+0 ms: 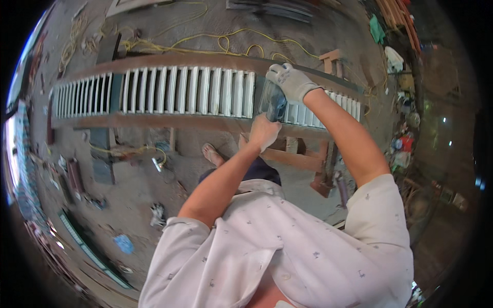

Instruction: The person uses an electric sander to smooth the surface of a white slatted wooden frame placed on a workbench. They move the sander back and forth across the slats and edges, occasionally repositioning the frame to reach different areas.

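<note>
A long frame with pale slats point(187, 91) lies across in front of me, with brown long rails and dark crosspieces between its slatted sections. A blurred, dark blue-grey handheld power tool point(276, 102) is over the crosspiece right of the middle; its exact kind does not show. My left hand point(264, 133) is closed round its near end. At its far end my right hand point(291, 82), in a light grey work glove, is closed over the tool. The tool's underside is hidden.
Wooden supports point(295, 158) stand below the frame. A yellow cord point(228, 38) loops over the floor beyond it. On the near left floor lie a blue scrap point(124, 244) and a long green slatted piece point(92, 249). Clutter lines the right side, including a green cloth point(376, 29).
</note>
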